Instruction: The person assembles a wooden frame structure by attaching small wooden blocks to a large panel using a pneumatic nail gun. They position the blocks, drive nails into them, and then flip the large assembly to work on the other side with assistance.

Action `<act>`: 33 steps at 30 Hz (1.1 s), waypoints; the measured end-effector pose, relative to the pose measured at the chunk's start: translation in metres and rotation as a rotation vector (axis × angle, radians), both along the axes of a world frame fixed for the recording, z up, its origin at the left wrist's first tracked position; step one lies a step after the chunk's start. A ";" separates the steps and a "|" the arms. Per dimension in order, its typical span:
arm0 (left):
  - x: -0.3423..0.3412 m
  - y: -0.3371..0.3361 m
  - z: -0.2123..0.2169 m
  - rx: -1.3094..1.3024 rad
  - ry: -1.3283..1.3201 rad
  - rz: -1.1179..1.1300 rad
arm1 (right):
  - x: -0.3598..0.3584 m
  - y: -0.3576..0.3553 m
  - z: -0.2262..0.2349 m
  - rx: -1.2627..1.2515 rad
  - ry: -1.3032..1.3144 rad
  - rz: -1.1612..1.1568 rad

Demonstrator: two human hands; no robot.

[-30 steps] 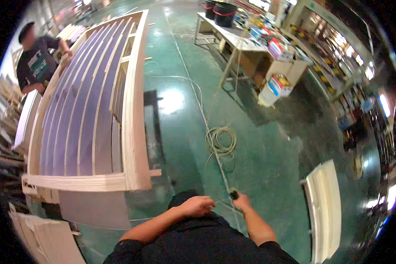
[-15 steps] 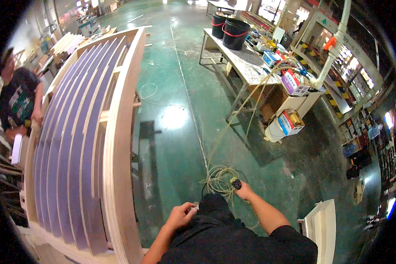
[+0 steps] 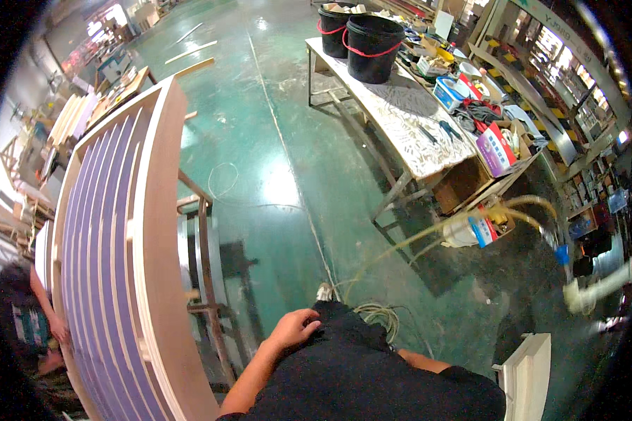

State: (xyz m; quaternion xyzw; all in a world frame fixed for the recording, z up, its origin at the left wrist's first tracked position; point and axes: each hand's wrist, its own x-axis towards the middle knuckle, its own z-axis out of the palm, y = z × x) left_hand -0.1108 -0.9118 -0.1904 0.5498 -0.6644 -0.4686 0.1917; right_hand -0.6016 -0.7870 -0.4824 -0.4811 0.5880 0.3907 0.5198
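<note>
The left hand (image 3: 295, 328) is seen at 6 o'clock of the picture, against the person's black clothing. Its grip is loosely curled, narrow, and it holds nothing. The right hand is hidden behind the black clothing; only a part of the right forearm (image 3: 421, 362) shows at about 5 o'clock, so I cannot tell the state of that grip.

The nearest thing is a coil of pale yellowish hose (image 3: 379, 314) lying on the green glossy floor (image 3: 260, 140). It is near the left hand, at about 3 o'clock from it, and is not touched. From the coil the hose runs up toward 2 o'clock, under the long desk with a pale speckled top (image 3: 400, 119).

At 9 o'clock from the left hand stands a large panel of pale wood with purple slats (image 3: 112, 266), resting on a metal stand (image 3: 207, 281). Two black plastic buckets (image 3: 372, 45) stand on the far end of the desk, at 12 o'clock. Another person (image 3: 28, 330) is at the left rim, behind the panel.
</note>
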 end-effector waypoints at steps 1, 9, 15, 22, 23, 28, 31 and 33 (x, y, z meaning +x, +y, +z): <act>0.005 -0.045 0.002 -0.005 -0.023 -0.026 | 0.007 -0.031 0.001 -0.062 -0.007 -0.142; 0.015 -0.459 -0.023 -0.261 -0.093 -0.250 | 0.051 -0.324 0.032 -0.508 -0.082 -0.760; -0.033 -0.823 0.048 -0.472 0.013 -0.435 | 0.107 -0.489 0.009 -0.578 -0.021 -1.047; -0.130 -1.244 0.164 -0.652 0.196 -0.501 | 0.234 -0.559 0.022 -0.403 0.153 -1.446; -0.149 -1.304 0.158 -0.647 0.277 -0.514 | 0.255 -0.564 0.027 -0.392 0.178 -1.510; -0.234 -1.492 0.090 -0.755 -0.520 -0.917 | 0.362 -0.586 0.046 -0.338 0.224 -1.766; -0.290 -1.518 0.032 -0.767 -1.005 -1.265 | 0.426 -0.599 0.066 -0.305 0.263 -1.925; -0.318 -1.529 0.006 -0.766 -1.026 -1.333 | 0.466 -0.609 0.069 -0.298 0.292 -2.027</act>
